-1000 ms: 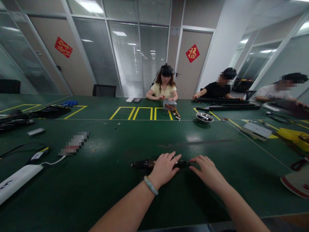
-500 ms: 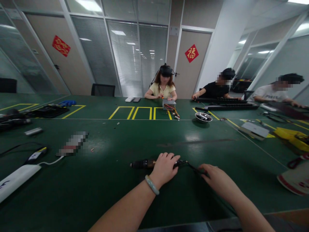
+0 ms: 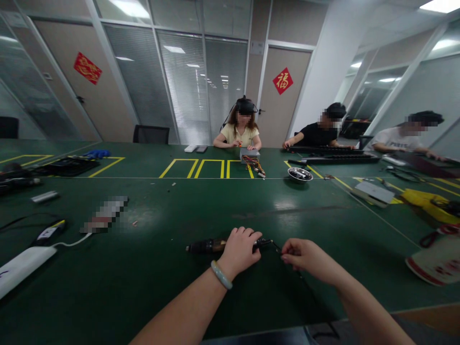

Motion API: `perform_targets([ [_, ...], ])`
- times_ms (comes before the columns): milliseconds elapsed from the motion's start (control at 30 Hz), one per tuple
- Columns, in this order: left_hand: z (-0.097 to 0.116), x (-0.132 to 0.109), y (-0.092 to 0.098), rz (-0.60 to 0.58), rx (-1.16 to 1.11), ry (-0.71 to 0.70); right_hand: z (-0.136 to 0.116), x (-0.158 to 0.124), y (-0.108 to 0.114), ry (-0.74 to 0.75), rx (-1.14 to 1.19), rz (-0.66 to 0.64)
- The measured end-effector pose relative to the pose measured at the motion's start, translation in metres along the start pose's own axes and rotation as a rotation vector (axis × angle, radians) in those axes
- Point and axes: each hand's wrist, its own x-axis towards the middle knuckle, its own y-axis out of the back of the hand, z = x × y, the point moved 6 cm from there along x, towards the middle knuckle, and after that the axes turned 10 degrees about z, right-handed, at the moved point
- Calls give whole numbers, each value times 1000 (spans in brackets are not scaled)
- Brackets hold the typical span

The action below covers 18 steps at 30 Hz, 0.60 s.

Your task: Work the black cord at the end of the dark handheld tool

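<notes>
A dark electric screwdriver [image 3: 204, 246] with a brown band lies on the green table, its tip pointing left. My left hand [image 3: 241, 248], with a bracelet at the wrist, is wrapped over the back half of its body and hides that part. From the tool's right end runs a black cable [image 3: 302, 276], which goes down toward the table's front edge. Close to that end, my right hand [image 3: 296, 253] pinches the cable between thumb and fingers.
Left are a white power strip [image 3: 28, 268] and a blurred-out flat device [image 3: 106, 214]. Farther off are a metal bowl [image 3: 300, 175] and a grey box with wires [image 3: 249, 154]. A pale container [image 3: 434, 258] stands right. Several people sit across the table.
My right hand has shifted left to the cable near the screwdriver's end, its fingers now in a tighter pinch. My left hand stays over the screwdriver.
</notes>
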Motion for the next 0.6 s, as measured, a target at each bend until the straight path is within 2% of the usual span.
perform_targets([
  [67, 1, 0, -1, -8, 16, -4, -4, 10, -16, 11, 174, -83],
  [133, 2, 0, -3, -9, 30, -9, -8, 23, -29, 33, 297, -100],
  [267, 0, -1, -4, 36, 38, -16, -7, 48, -39, 101, 310, 91],
  [433, -1, 0, -6, 64, 58, -21, 15, 58, -34, 187, 125, 337],
  [600, 5, 5, -11, 88, 67, -43, 28, 56, -30, 183, 2, 443],
])
